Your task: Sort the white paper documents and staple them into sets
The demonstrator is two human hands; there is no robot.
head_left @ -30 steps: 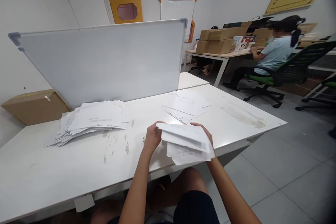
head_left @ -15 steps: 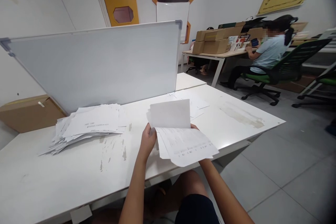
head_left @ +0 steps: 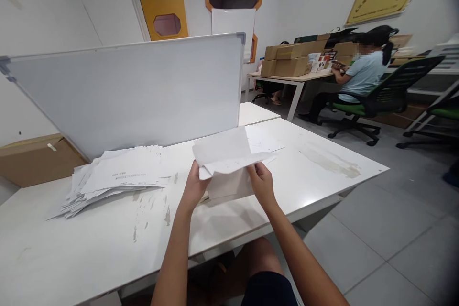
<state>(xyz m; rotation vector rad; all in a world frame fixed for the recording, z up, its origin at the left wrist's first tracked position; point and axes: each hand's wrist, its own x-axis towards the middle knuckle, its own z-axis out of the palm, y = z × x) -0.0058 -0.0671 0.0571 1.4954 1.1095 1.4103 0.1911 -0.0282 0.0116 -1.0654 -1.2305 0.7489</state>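
Starting at far left with a cardboard box (head_left: 39, 160), brown, marked by a pale strip near its upper edge. Next to it, standing on edge along the back, a whiteboard (head_left: 136, 95) with grey corners. In front of that, lying on the white counter (head_left: 89, 253), a thick, uneven stack of papers (head_left: 114, 172), ragged at the edges, with short lines of dark print on top.

Continuing past brownish stains to the left hand (head_left: 194, 185), with fingers closed, pinching the left edge of the folded sheets (head_left: 222, 148). Held between the 2 hands, above the counter near its front edge: white to pale grey, creased, bent crosswise. Showing a plain panel raised at the back, a faintly marked fold jutting forward and narrowing to a point at right, and a plain panel hanging below. Cannot tell how many layers.

Then the right hand (head_left: 262, 184), with fingers curled, pinching the sheets from the right. Just behind, lying flat and partly covered from view, loose papers (head_left: 265, 139). Farther right, a grubby patch (head_left: 330, 161) on the counter.
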